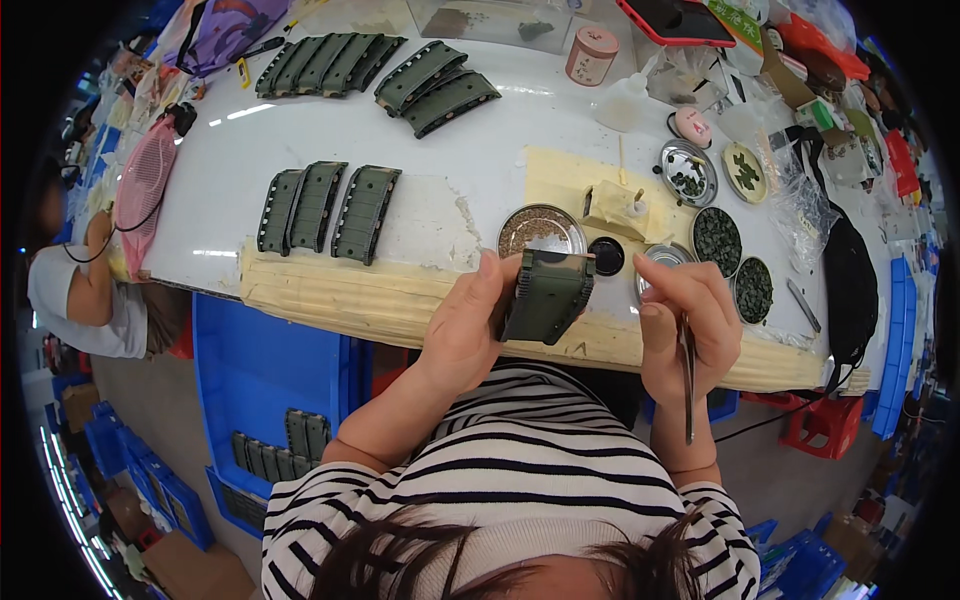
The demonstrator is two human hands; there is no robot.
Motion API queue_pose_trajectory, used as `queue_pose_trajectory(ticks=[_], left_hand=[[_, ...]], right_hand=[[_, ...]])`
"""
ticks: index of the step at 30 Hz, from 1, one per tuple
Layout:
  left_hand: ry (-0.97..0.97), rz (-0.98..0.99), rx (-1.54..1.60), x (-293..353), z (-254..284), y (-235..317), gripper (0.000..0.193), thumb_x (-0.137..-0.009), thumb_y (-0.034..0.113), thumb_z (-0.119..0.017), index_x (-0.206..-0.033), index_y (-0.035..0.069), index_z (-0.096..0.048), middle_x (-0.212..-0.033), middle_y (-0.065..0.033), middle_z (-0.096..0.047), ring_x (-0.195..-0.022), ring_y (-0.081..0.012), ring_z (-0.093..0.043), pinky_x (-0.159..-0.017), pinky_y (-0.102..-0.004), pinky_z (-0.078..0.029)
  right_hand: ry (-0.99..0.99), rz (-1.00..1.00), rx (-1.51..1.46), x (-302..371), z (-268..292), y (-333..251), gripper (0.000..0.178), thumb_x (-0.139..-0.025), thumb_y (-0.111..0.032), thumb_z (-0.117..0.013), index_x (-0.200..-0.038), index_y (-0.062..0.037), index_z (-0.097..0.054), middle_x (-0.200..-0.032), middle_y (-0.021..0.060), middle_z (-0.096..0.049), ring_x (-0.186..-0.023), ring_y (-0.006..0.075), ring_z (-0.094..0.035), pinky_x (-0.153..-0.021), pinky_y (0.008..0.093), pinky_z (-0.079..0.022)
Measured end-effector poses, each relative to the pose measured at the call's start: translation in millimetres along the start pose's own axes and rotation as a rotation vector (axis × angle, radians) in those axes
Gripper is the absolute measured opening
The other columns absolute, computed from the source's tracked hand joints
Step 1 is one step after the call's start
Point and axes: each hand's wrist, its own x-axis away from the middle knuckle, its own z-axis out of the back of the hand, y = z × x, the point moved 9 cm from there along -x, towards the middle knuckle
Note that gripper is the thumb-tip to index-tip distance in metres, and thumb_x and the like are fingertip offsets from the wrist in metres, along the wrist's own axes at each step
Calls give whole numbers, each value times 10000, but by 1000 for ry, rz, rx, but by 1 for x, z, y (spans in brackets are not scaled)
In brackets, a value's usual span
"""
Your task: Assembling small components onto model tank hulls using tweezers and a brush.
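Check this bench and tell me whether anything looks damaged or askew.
A ragged, flaky-looking patch mars the glossy white tabletop, right of the three green parts near the front edge. Farther back, two green parts splay at an angle to each other, unlike the neater row to their left.

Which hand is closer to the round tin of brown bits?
Left. The left hand is close to the tin, just below its left edge in this picture; the right hand is farther off, to its right, past the small black disc.
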Motion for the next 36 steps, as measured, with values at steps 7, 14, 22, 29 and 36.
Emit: queue_pose_trajectory(ticks=[7,14,22,29,36], left_hand=[[-2,-133,-276,12,-3,38,568,-905,364,-594,-1272,-49,-463,-1124,-173,-609,-875,-209,-655,-791,-334,-537],[509,-214,-640,10,80,88,566,-792,63,-732,-1257,5,-417,-1041,-127,-629,-794,-128,-633,-691,-234,-519],[586,-534,-1553,20,64,116,471,-738,132,-768,-1140,-30,-582,-962,-113,-637,-849,-213,-610,-807,-307,-475],[680,-591,-1782,18,62,150,436,-757,232,-767,-1084,-13,-612,-961,-155,-649,-869,-312,-618,-763,-382,-491],[406,-404,-1834,-100,92,187,509,-798,307,-731,-1193,57,-530,-973,-183,-661,-923,-340,-630,-807,-390,-492]], right_hand=[[86,63,-136,-4,13,-9,831,-894,-680,-208,-895,-4,-690,-766,80,-557,-594,171,-521,-718,350,-497],[7,-59,-52,-2,12,5,1121,-744,-795,138,-695,-14,-664,-506,46,-493,-540,209,-503,-788,406,-508],[-10,-107,-85,-1,9,15,1077,-795,-779,87,-681,-6,-654,-500,63,-488,-508,219,-501,-732,356,-506],[-2,-78,-47,4,12,20,1011,-855,-730,32,-688,-8,-656,-516,60,-496,-521,211,-520,-658,340,-504],[-27,67,-94,3,7,-2,793,-922,-617,-196,-695,-10,-655,-529,62,-486,-507,223,-510,-640,335,-506]])
